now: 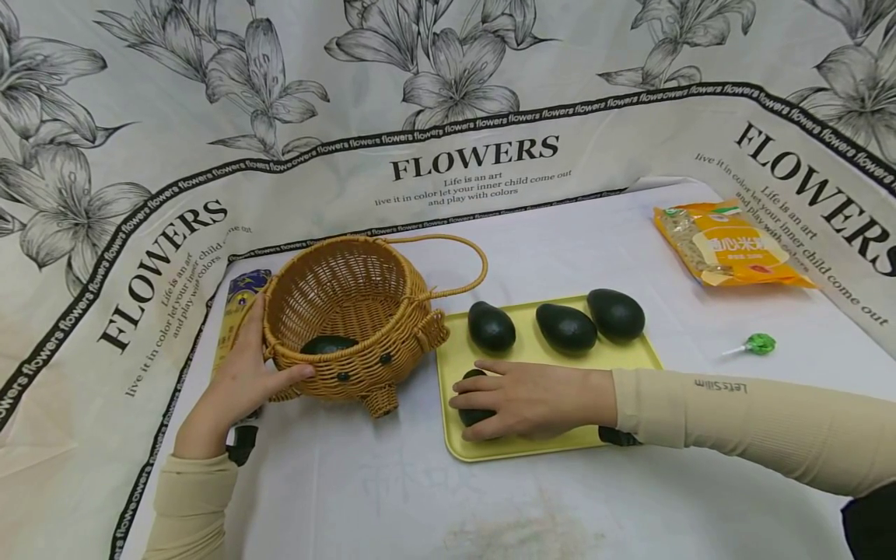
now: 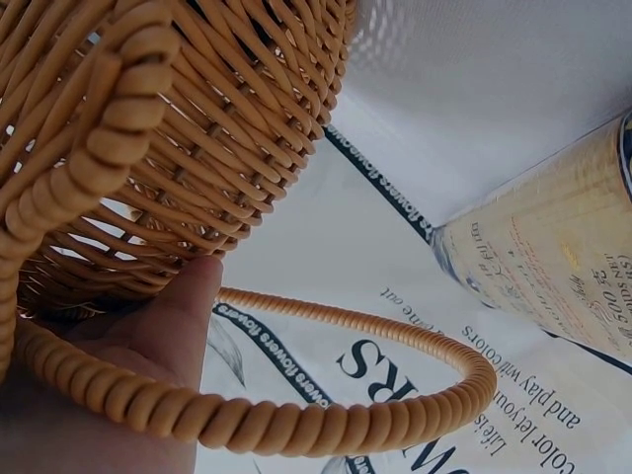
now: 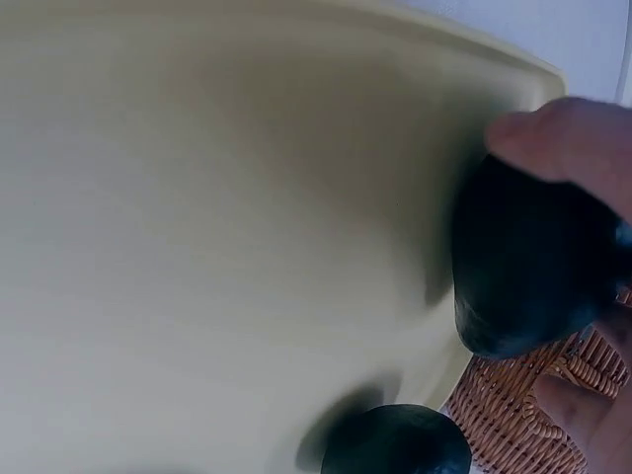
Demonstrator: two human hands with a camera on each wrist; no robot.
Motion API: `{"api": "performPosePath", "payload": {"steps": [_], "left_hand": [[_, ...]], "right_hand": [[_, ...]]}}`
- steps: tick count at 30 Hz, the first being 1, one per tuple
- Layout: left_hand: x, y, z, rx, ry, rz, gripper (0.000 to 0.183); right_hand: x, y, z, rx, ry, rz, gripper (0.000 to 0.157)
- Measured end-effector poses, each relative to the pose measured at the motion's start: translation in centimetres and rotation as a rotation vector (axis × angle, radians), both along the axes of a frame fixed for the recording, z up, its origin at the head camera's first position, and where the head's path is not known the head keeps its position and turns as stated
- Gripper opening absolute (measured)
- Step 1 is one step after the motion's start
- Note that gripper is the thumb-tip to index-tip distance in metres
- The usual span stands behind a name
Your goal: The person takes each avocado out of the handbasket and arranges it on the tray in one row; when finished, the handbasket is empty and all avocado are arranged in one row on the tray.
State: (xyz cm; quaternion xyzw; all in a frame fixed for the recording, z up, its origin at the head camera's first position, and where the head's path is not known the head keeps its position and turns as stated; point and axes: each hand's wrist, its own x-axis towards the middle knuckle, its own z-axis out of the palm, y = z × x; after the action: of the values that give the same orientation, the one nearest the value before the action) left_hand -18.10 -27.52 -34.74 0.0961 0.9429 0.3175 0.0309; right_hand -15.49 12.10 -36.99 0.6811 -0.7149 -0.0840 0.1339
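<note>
Presently, working left to right through my head feed, I log a yellow-and-blue package (image 1: 246, 283) at far left, partly hidden behind the left hand (image 1: 241, 381). That hand is partly open, curved round the side of a wicker basket (image 1: 413, 338); thumb on the front, fingers along the outer left wall, so I record a hold. A loop handle (image 2: 296, 425) crosses close to it in my left wrist feed. Inside the basket I see one avocado (image 1: 329, 344), lying low; a second loop handle (image 1: 483, 268) extends from the right side. Just beside stands a yellow tray (image 1: 452, 358). At its near left corner the right hand (image 1: 539, 398) grips an avocado (image 3: 533, 257), fingers parted over it; my right wrist feed shows digits on both sides. Behind, on the tray, I count a single avocado (image 1: 491, 327), then a pair of avocados (image 1: 568, 329) close together. Further right: an orange bag (image 1: 735, 245) at the back, and nearer me a green-wrapped lollipop (image 1: 759, 344), both on the white cloth (image 1: 350, 498).
</note>
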Motion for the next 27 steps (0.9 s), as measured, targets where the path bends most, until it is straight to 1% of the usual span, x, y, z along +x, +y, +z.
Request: {"api": "performPosePath", "payload": {"steps": [4,7,9,13,16,20,23,25,27], "left_hand": [[0.0,-0.1,-0.1,0.000,-0.003,-0.001,0.123],[0.0,-0.1,0.0,0.001,-0.009,-0.002,0.122],[0.0,-0.2,0.0,0.000,-0.010,-0.002,0.122],[0.1,-0.2,0.0,0.001,-0.007,-0.001,0.122],[0.1,-0.2,0.0,-0.003,-0.005,0.002,0.123],[0.0,-0.2,-0.1,-0.018,-0.001,0.006,0.123],[0.0,-0.2,-0.1,-0.020,-0.003,0.007,0.123],[0.0,-0.2,-0.1,-0.017,-0.005,0.004,0.123],[0.0,-0.2,0.0,-0.017,-0.006,0.002,0.123]], "right_hand": [[0.1,0.0,0.2,0.010,-0.013,0.001,0.060],[0.0,0.0,0.3,0.017,-0.022,0.004,0.065],[0.0,0.0,0.3,0.017,-0.029,0.008,0.067],[-0.2,-0.2,0.6,0.001,-0.039,0.011,0.060],[-0.4,-0.4,1.4,-0.009,-0.040,-0.011,0.058],[-1.2,-0.5,3.4,-0.027,-0.046,-0.079,0.060],[-2.2,-0.5,5.0,-0.059,-0.058,-0.151,0.063],[-3.1,-0.7,5.8,-0.084,-0.071,-0.214,0.063],[-4.2,-1.1,6.4,-0.109,-0.125,-0.293,0.064]]}}
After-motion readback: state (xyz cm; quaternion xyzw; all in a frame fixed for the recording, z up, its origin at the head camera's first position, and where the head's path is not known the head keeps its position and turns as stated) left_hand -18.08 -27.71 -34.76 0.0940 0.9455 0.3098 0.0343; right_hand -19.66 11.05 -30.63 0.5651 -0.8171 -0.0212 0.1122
